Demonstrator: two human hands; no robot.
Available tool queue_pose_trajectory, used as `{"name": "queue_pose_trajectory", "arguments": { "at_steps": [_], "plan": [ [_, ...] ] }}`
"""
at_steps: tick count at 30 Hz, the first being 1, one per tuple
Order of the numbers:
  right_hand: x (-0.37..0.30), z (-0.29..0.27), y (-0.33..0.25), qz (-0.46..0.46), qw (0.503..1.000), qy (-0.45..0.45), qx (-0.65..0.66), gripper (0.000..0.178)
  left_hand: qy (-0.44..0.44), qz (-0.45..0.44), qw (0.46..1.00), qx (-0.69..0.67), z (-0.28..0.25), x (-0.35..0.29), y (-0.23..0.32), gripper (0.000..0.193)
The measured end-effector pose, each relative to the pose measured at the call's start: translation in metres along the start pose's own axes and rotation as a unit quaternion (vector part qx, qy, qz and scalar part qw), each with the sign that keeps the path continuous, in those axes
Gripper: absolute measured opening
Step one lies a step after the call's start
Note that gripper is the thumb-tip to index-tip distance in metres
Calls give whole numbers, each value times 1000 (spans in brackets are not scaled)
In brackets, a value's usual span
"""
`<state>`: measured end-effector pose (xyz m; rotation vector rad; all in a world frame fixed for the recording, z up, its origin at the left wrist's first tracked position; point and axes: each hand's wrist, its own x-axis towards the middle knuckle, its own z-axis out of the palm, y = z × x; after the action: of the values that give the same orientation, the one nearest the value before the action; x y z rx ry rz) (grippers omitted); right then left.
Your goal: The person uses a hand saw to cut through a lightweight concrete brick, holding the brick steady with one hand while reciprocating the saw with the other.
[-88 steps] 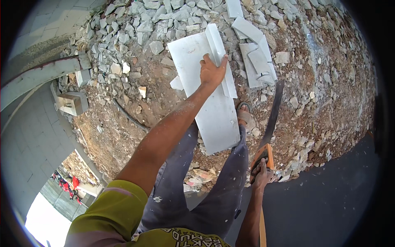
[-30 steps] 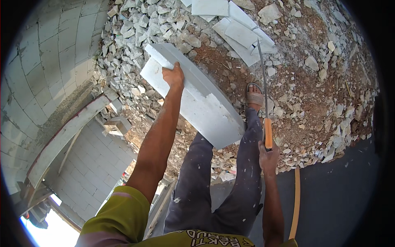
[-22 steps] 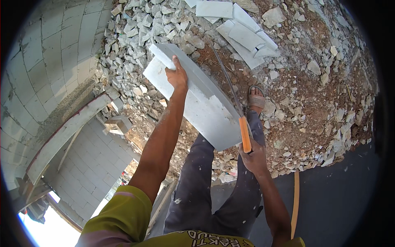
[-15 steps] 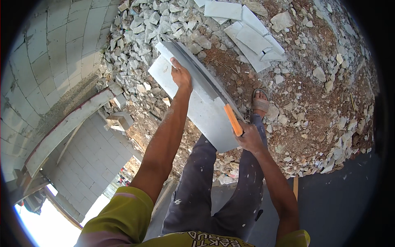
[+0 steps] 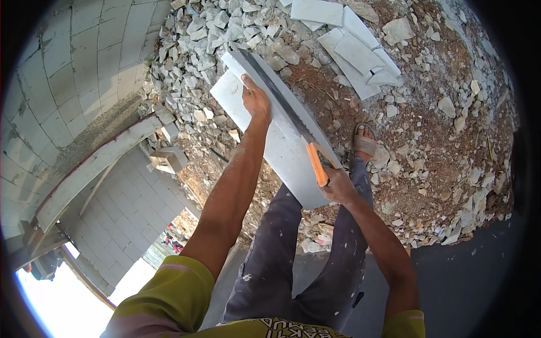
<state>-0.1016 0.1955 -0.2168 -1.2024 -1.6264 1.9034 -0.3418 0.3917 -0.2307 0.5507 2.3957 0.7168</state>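
From the head view, looking straight down, the person stands on the edge of a heap of pale stone rubble (image 5: 236,34) with a light grey aerated concrete block (image 5: 276,141) propped up in front of the legs. The left hand (image 5: 255,100) lies on the upper part of the block, fingers curled together over its top edge, pressing on it. The right hand (image 5: 338,186) is wrapped tight round the orange handle of a hand saw (image 5: 293,121), and the long dark blade runs from that hand up along the block's right edge to its far corner, passing just beside the left hand's fingertips. A sandalled foot (image 5: 365,141) rests on the brown dirt just right of the block. Broken flat slabs (image 5: 355,48) lie well beyond, near the top. A block wall (image 5: 73,67) curves at the left.
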Motion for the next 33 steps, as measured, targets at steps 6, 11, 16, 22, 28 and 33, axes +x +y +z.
{"name": "queue_pose_trajectory", "arguments": {
  "at_steps": [6, 11, 16, 22, 28, 33],
  "plan": [
    [-3, 6, 2, 8, 1000, -22, -5, 25, -24, -19, 999, -21, -2, -1, 0, 83],
    [-4, -11, -19, 60, 995, 55, 54, 15, -2, -33, 999, 19, -2, -3, 3, 88],
    [-3, -9, -18, 101, 987, 113, 46, 14, 24, -30, 998, 55, 0, 2, 4, 76],
    [4, -19, -14, 115, 987, 112, 22, 15, 19, 16, 996, 81, -1, -5, 9, 69],
    [-3, -22, -20, 167, 978, 119, 35, 16, 27, -4, 998, 64, -3, -8, 14, 68],
    [-18, -27, -20, 199, 968, 153, 23, 17, 16, -31, 998, 56, -4, -3, 11, 74]
  ]
}}
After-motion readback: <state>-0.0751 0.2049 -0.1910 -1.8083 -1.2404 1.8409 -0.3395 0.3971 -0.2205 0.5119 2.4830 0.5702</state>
